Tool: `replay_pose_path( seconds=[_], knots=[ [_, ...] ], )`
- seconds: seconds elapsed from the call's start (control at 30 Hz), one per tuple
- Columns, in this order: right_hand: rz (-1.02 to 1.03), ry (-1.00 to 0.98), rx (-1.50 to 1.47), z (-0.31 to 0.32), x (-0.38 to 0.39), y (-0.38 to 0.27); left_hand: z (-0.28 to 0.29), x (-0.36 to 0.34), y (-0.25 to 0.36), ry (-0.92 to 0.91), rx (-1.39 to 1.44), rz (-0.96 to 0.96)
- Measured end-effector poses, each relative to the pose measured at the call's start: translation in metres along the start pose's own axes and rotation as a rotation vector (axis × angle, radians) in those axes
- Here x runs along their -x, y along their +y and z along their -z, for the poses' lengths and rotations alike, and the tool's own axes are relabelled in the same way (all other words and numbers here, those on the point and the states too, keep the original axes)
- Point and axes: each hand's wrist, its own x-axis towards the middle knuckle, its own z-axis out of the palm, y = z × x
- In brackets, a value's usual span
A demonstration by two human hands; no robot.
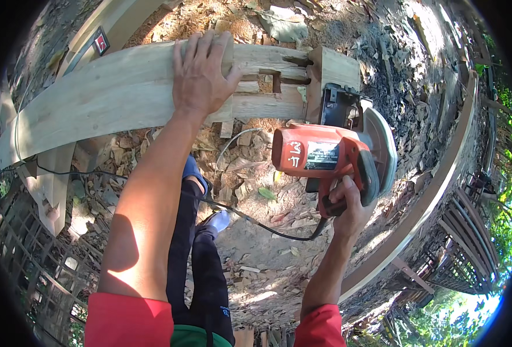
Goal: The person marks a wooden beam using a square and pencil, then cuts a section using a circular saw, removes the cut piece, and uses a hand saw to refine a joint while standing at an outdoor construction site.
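Observation:
My left hand (pixel 203 81) lies flat on a thick pale timber beam (pixel 111 92), its fingers stretched out toward the far edge. Past that hand, the beam's right part has rough cut slots and a square hole through it. My right hand (pixel 351 205) is closed around the rear handle of a red circular saw (pixel 319 151). The saw's base plate (pixel 340 106) is at the beam's right end, next to a raised block of wood (pixel 317 78). A rounded metal guard covers the blade, so I cannot tell whether it touches the wood.
The saw's black cord (pixel 256 222) runs left past my legs (pixel 210 277). A long curved-looking plank (pixel 418 214) lies at the right. Wood chips and dry leaves cover the ground. More timber (pixel 50 191) supports the beam's left side, near a lattice (pixel 48 272).

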Motion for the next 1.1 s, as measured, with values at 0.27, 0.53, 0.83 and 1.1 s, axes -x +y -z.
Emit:
replay_pose_path(
  seconds=[0.27, 0.53, 0.83, 1.1],
  knots=[
    [0.011, -0.031, 0.014, 0.001, -0.008, 0.001, 0.000, -0.001, 0.001, -0.007, 0.003, 0.004],
    [0.042, -0.062, 0.037, 0.005, -0.015, 0.006, 0.000, -0.001, 0.000, -0.009, -0.016, 0.016],
    [0.029, -0.059, 0.033, 0.005, -0.015, 0.004, 0.000, 0.000, 0.001, -0.012, 0.001, 0.024],
    [0.040, -0.033, 0.017, -0.001, -0.018, -0.001, 0.000, 0.000, 0.001, -0.028, 0.003, 0.023]
  ],
)
